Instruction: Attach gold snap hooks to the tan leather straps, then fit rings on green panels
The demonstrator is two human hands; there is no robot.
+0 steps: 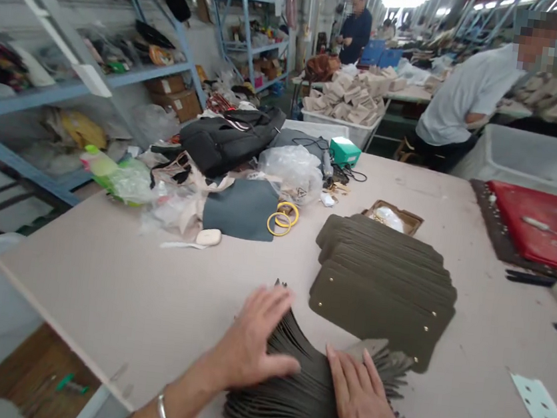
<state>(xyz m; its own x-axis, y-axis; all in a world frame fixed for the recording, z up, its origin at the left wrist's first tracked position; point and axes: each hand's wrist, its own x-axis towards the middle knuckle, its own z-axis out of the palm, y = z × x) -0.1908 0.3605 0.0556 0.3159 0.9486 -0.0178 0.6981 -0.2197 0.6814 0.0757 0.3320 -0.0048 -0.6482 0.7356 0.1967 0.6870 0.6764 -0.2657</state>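
Observation:
A thick stack of dark olive leather-like pieces (pixel 288 388) lies bent on the table in front of me, its layers fanned at the edges. My left hand (pixel 256 344) is at the stack's left end, fingers along the far edge and thumb across the top. My right hand (pixel 361 406) presses on the right part, fingers over the upper surface and thumb near the front edge. Just behind lies a second, spread pile of flat olive panels (pixel 374 294) with small metal studs near their corners.
A small brown tray (pixel 410 221) sits behind the panels. Further left are yellow rings (pixel 279 224), a grey sheet (pixel 238 208), plastic bags and a black bag (pixel 226 139). A perforated pale strip (pixel 544 414) and a red slab (pixel 548 226) lie rightward. Other people are in the background.

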